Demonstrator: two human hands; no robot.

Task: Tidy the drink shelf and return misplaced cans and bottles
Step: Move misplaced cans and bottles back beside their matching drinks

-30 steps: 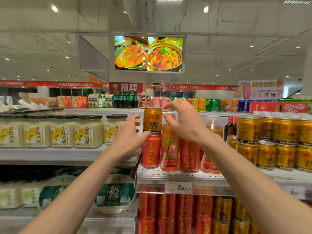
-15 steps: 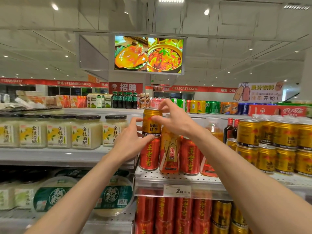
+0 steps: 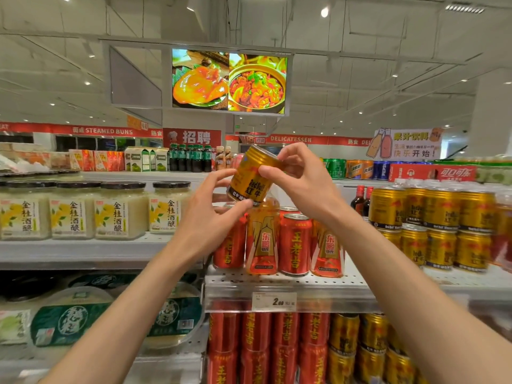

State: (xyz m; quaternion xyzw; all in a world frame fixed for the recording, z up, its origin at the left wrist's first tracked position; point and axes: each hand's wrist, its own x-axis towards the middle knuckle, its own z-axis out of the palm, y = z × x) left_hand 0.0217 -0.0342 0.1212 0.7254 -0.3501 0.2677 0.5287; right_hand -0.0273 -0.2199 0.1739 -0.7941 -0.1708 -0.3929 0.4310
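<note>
Lifted off the red can where it stood a second ago, the gold Red Bull can point(image 3: 253, 177) now hangs in the air, tilted with its top leaning toward one o'clock. Right hand point(image 3: 300, 180) pinches it near the upper rim, thumb on the front and fingers curled over the top. Left hand point(image 3: 206, 217) has its grip partly spread, thumb touching the can's bottom edge and fingers reaching behind the lower body.

Directly below, at six o'clock from the held can, a row of red cans point(image 3: 295, 243) and orange bottles point(image 3: 261, 239) stands upright on the perforated shelf point(image 3: 277, 284). At three o'clock, well apart, matching gold cans point(image 3: 432, 225) sit stacked in two tiers. At nine o'clock, jars with yellow flower labels point(image 3: 119, 212) line a neighbouring shelf. A price tag point(image 3: 273, 301) hangs on the shelf edge beneath the red cans.
</note>
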